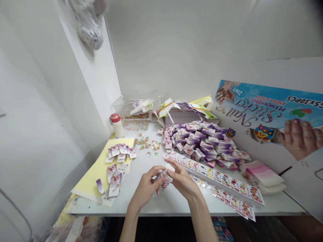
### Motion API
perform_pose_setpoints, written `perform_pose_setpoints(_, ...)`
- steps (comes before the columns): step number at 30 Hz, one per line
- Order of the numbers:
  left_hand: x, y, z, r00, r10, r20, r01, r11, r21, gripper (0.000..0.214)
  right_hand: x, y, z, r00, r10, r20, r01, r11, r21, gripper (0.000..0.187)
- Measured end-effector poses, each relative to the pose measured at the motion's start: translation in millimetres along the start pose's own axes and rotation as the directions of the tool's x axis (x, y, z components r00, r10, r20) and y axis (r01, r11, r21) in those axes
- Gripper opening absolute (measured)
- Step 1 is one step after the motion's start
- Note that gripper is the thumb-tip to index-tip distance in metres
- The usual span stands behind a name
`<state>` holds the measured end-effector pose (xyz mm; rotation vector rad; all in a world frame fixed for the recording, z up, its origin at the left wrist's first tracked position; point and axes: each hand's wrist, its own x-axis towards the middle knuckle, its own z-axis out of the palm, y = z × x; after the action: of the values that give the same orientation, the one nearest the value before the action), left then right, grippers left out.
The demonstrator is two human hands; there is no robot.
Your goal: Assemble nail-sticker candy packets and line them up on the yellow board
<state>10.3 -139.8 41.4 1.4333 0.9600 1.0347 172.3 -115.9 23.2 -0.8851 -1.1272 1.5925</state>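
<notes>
A small printed white-and-purple box (163, 176) is held between both hands above the front of the table. My left hand (148, 185) wraps its fingers and thumb round the box's left side. From the other side, my right hand (183, 179) grips the box near its upper right with thumb and fingers. Part of the box is hidden by the fingers. Just beyond the hands lie small packets of coloured candy (151, 145). Close to my right hand, a long strip of nail stickers (214, 174) lies slantwise, with further sticker sheets (227, 198) below it.
A big heap of similar boxes (202, 141) fills the back right. Flat box cards (114, 181) lie on yellow paper (96, 171) at left. A red-capped bottle (117, 126), clear tray (136, 124), pink-and-white stack (262, 176) and large printed carton (272, 114) stand around.
</notes>
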Motion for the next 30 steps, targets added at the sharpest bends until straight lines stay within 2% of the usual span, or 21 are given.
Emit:
perform_pose_setpoints(2,0.3,-1.6,1.0,1.000,-0.007,0.026,0.008,1.000,-0.029,0.035,2.7,4.0,4.6,0.999,0.039,0.016,-0.040,0.991,0.126,0.061)
perform_pose_setpoints(4,0.8,-4.4,-0.6,1.000,-0.022,0.018,0.023,0.999,-0.047,0.034,3.8,5.3,8.8,0.999,0.036,0.026,-0.039,0.989,0.141,0.048)
perform_pose_setpoints(7,1.2,-7.7,-5.8,0.999,-0.021,-0.024,0.019,0.998,-0.066,0.031,2.3,1.9,12.9,0.997,-0.075,0.001,0.075,0.997,0.023,0.032)
perform_pose_setpoints(10,0.4,-7.5,-10.4,0.997,-0.005,-0.072,0.001,0.999,-0.053,0.028,-1.0,-5.4,14.6,0.984,-0.176,0.032,0.179,0.972,-0.151,0.030)
perform_pose_setpoints(13,-0.7,-6.4,-12.2,0.997,-0.021,-0.080,0.017,0.999,-0.050,0.029,-2.8,-10.0,14.8,0.992,-0.127,0.001,0.124,0.963,-0.239,0.025)
perform_pose_setpoints(17,-0.9,-8.4,-11.7,0.998,-0.038,-0.040,0.036,0.998,-0.057,0.030,-2.3,-8.8,13.5,0.992,-0.072,-0.099,0.051,0.978,-0.200,0.024)
perform_pose_setpoints(20,-0.4,-11.3,-10.8,0.999,-0.029,-0.021,0.027,0.996,-0.081,0.031,-3.1,-9.2,12.7,0.996,-0.073,-0.060,0.064,0.988,-0.139,0.022)
perform_pose_setpoints(23,-0.4,-12.0,-10.0,0.999,-0.027,-0.035,0.022,0.992,-0.121,0.041,-6.6,-14.3,11.7,0.994,-0.110,-0.007,0.108,0.988,-0.108,0.019)
perform_pose_setpoints(25,-0.7,-11.0,-9.2,0.998,-0.027,-0.056,0.019,0.990,-0.138,0.040,-9.6,-18.4,10.1,0.989,-0.135,0.055,0.143,0.976,-0.165,0.017)
perform_pose_setpoints(28,-0.6,-8.6,-6.9,0.997,-0.011,-0.078,0.001,0.991,-0.135,0.028,-12.9,-20.2,7.0,0.981,-0.126,0.147,0.160,0.954,-0.254,0.018)
perform_pose_setpoints(30,0.3,-7.9,-4.5,0.997,-0.004,-0.076,-0.005,0.993,-0.114,0.025,-12.9,-17.8,5.4,0.983,-0.108,0.147,0.142,0.958,-0.249,0.017)
